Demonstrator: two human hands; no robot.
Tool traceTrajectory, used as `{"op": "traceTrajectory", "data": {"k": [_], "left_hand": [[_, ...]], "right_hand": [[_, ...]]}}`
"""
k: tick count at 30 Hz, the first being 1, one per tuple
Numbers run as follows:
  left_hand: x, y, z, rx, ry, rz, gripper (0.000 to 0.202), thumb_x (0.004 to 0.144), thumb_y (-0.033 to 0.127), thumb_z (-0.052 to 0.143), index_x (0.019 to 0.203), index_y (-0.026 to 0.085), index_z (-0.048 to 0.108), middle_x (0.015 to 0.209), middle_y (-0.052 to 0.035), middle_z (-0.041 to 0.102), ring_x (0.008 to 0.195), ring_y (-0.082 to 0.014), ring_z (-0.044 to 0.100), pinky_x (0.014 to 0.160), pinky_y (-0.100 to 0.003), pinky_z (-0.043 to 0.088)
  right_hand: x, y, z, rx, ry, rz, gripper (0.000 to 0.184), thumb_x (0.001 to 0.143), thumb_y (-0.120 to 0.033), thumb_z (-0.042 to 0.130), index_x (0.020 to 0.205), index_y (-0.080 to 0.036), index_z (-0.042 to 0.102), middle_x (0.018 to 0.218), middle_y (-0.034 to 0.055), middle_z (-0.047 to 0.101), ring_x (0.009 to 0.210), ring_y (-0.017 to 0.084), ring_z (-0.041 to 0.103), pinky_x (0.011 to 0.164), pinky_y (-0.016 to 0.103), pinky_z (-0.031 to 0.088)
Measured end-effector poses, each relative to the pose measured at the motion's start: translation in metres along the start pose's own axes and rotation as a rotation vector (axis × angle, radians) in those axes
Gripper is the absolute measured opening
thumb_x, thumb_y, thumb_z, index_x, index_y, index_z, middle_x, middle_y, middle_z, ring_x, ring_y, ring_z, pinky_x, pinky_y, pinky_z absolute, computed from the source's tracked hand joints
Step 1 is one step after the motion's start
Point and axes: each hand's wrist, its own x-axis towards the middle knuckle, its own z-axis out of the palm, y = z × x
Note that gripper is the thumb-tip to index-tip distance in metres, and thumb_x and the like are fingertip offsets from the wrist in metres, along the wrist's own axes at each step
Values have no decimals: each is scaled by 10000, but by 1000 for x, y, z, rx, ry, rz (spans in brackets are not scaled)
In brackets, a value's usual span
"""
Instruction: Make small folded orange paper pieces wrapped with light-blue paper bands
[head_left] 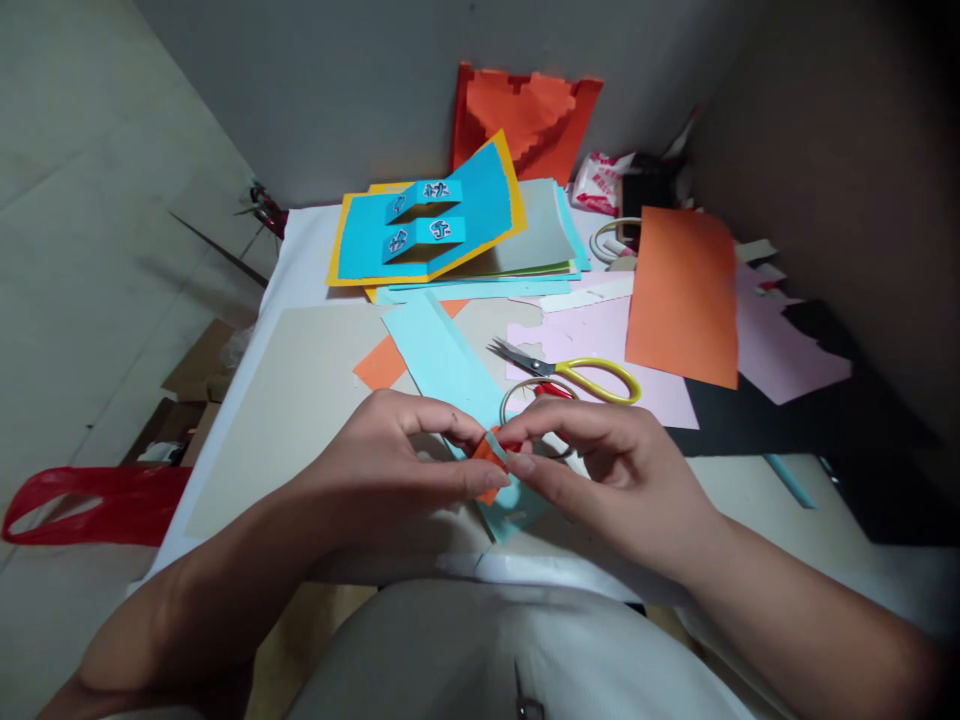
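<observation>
My left hand (420,450) pinches a small orange piece of paper (491,478) between thumb and fingers, low over the front of the table. From the other side my right hand (600,455) closes thumb and forefinger on the upper right edge of the same piece, where a narrow pale strip shows. A long light-blue paper strip (442,350) lies beneath and behind the hands. Just beyond my right hand rest yellow-handled scissors (570,375), blades pointing left. A roll of tape (514,395) is partly hidden behind my right fingers.
A blue and yellow pop-up card (472,225) stands on stacked paper at the back, before a red cut-paper card (525,120) against the wall. Orange paper (682,300), pink paper (660,390) and a black sheet (750,425) lie right. A red plastic bag (97,505) hangs left.
</observation>
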Motion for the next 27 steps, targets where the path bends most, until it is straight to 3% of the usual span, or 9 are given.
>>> {"op": "traceTrajectory", "data": {"k": [8,14,22,27], "left_hand": [[1,-1,-1,43,41,-45,162,707,360,789,745,203,778,757,1,759,808,-189,679,734,-247,505],[2,-4,-2,46,34,-32,179,706,367,791,766,199,786,748,-11,761,754,-184,683,666,-239,515],[3,-14,-6,-13,-30,18,262,833,441,694,831,195,785,816,-14,772,771,-164,669,684,-229,513],[5,-15,-8,-63,-66,14,290,836,467,694,834,193,786,808,-15,768,728,-141,661,645,-208,494]], "right_hand": [[1,-4,-2,21,-62,35,116,802,-170,666,851,-232,751,792,27,770,724,170,704,656,284,550],[2,-1,-2,26,-67,32,78,838,-199,662,853,-212,737,796,30,762,735,160,694,668,275,546],[5,1,-4,16,-99,-36,93,852,-174,663,859,-222,742,808,17,749,768,154,676,692,280,514],[4,3,-4,19,-79,7,49,854,-212,672,870,-212,718,830,23,736,781,161,661,706,300,507]]}}
